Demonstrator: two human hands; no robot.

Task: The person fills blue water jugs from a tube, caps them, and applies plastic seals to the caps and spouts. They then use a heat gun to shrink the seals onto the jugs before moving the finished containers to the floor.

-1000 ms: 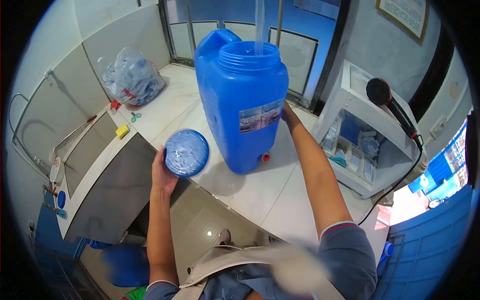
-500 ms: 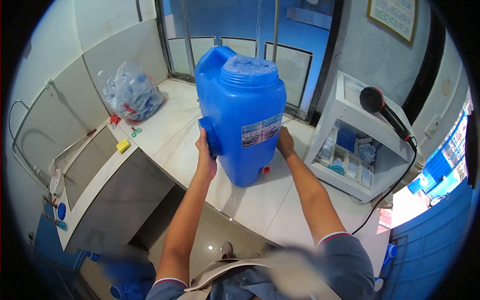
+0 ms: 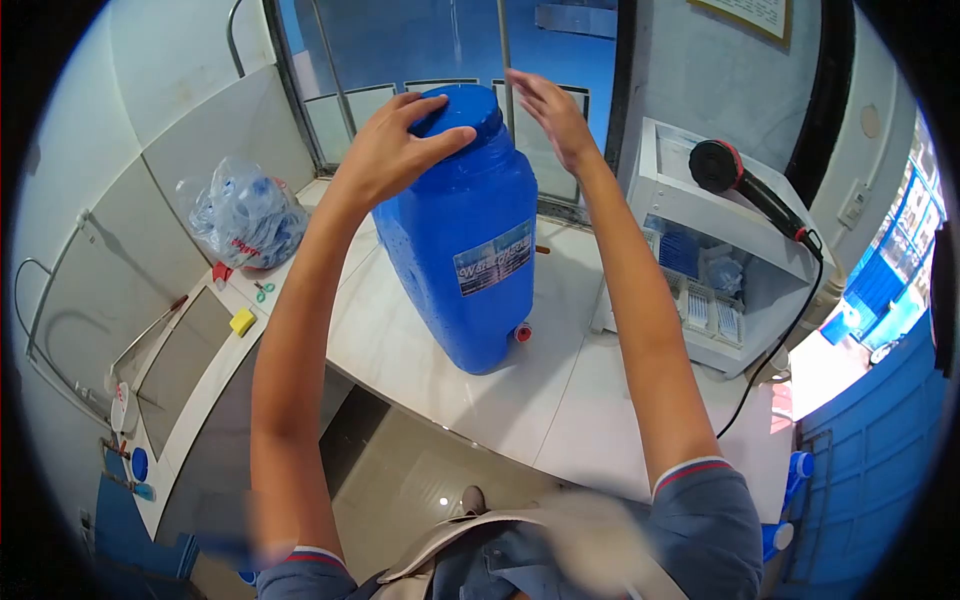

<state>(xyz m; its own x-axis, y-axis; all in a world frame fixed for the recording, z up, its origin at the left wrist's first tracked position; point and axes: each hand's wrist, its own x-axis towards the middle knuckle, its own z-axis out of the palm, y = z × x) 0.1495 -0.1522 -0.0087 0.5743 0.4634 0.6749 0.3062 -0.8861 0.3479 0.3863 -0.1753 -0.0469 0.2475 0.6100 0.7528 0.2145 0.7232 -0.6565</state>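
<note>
A white glossy stone counter [image 3: 560, 400] carries a tall blue plastic water jug [image 3: 460, 260], a clear plastic bag of bluish items [image 3: 240, 215], a white open-fronted shelf unit [image 3: 720, 260], small green-handled scissors [image 3: 262, 291] and what looks like a yellow sponge [image 3: 241, 321].

A blue jug [image 3: 455, 265] is wearing a blue lid [image 3: 462, 108], a pale printed label [image 3: 492, 259] and a red tap [image 3: 522, 333].

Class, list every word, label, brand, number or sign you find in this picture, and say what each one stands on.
Label on the blue water jug, at: begins "Wat", the rest too blurred to read.
Red print on the plastic bag: too small to read.
Framed notice on the wall: lines of text, too small to read.
Nothing else carries readable text.
</note>
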